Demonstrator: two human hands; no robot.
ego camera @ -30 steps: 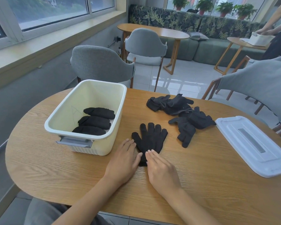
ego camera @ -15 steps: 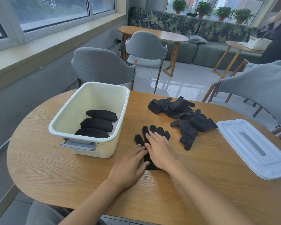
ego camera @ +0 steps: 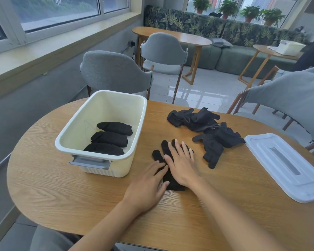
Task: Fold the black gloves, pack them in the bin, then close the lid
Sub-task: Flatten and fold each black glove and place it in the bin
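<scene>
Black glove (ego camera: 168, 161) lies flat mid-table under my right hand (ego camera: 182, 165), fingers straight and slightly spread; my left hand (ego camera: 147, 185) presses its near edge, fingers together. Beside it the bin (ego camera: 105, 98) holds three folded gloves (ego camera: 110, 138); the lid (ego camera: 286, 165) rests by the right edge.

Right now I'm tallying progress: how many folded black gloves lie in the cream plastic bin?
3, side by side on the floor of the cream plastic bin: far, middle, near. None seems hidden.

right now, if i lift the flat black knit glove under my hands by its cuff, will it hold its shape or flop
Likely flop: the flat black knit glove lies limp on the wooden table, like the crumpled pile of black gloves. It looks light and thin. Under the right hand it probably grips the wood rather than slides.
</scene>
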